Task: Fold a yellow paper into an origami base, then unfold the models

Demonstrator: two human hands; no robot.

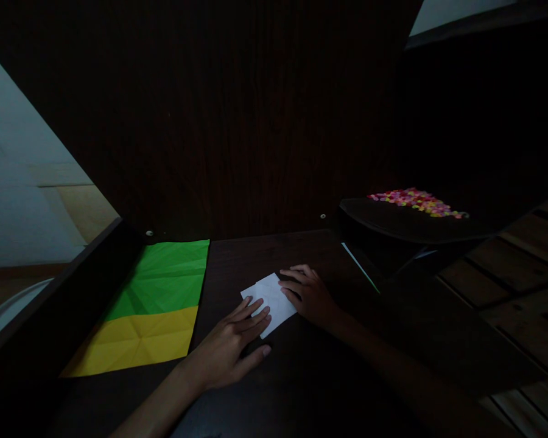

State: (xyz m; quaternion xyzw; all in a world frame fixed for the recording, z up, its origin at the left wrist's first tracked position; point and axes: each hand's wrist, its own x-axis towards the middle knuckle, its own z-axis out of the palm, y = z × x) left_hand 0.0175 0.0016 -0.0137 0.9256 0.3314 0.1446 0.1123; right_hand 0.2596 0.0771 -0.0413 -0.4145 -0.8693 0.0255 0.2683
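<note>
A small folded white paper lies on the dark wooden table. My left hand rests flat with its fingertips pressing the paper's lower left edge. On the paper's right edge sits my right hand, fingers curled and touching it. Both hands press the paper against the table; neither lifts it.
A creased green paper sheet and a creased yellow sheet lie at the left of the table. A dark tray at the right carries several tiny colourful pieces. A dark panel rises behind the table; wooden slats show at far right.
</note>
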